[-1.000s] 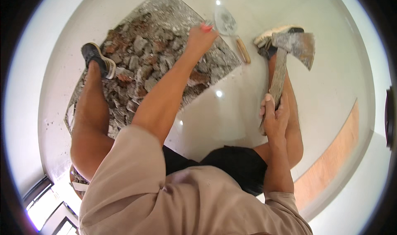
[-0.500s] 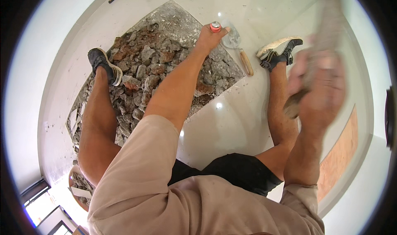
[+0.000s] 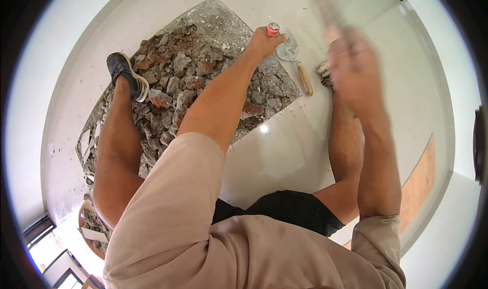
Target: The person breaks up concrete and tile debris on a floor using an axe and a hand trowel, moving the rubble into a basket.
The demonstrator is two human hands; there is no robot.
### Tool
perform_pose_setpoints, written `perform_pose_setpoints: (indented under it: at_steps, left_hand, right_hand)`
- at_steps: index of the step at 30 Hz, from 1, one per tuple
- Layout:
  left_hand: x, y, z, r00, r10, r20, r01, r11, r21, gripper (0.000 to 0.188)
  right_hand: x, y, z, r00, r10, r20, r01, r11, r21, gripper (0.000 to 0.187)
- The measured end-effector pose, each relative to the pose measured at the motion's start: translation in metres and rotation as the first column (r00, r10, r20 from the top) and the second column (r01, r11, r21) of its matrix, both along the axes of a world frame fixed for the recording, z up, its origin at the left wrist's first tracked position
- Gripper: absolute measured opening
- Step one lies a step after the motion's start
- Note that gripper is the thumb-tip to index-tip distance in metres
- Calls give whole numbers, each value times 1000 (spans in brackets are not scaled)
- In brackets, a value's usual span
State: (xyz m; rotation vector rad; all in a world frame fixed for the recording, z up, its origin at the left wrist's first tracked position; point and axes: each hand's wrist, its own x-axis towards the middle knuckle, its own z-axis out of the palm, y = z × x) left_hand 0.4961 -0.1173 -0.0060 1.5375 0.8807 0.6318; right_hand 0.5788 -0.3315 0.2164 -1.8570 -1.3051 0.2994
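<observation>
My left hand (image 3: pixel 264 40) is stretched far out ahead of me, fist wrapped around a chisel (image 3: pixel 273 29) whose red-capped head pokes up out of my grip; its shaft is hidden by my fingers, but it seems to stand close to upright, tip down at the far edge of the rubble pit (image 3: pixel 193 85), right where the broken ground meets the white tile floor (image 3: pixel 284 156). My right hand (image 3: pixel 356 67) is up in the air, nearer my face than the left and off to the right of it, blurred, clamped on the handle of a hammer (image 3: pixel 325 6). The handle runs up and away toward the top of the view; the head is out of sight or lost in the blur, so I cannot tell how it is turned. The two hands are well apart. What matters here is the line between them: the chisel cap lies forward, lower and to the left of my right fist, with my left knuckles just beneath it. A trowel (image 3: pixel 297 62) with a wooden handle lies on the tile just to the right of the chisel, its long axis running toward me. My left shoe (image 3: pixel 124 75) is planted in the rubble, and my right leg (image 3: pixel 345 136) stands on the tile below the raised fist.
</observation>
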Motion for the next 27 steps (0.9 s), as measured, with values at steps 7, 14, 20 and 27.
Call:
perform_pose_setpoints:
  at_steps: [7,14,20,27]
  left_hand:
    - [5,3,-1,1000,-10,0,10,999,39,36]
    - [1,-1,-6,998,56,39,-60,991,122,38]
    - [5,11,-5,995,24,-98,-23,1000,15,42]
    - [2,-3,-3,984,103,145,-147,932,331,40]
  right_hand:
    - [-15,17,10,962,-26,273,-134,826,547,37]
    - [15,-9,-36,999,-22,-27,17,988,-153,35]
    - [11,19,76,960,190,-208,4,729,684,31]
    - [10,14,-58,966,67,249,56,889,-454,43]
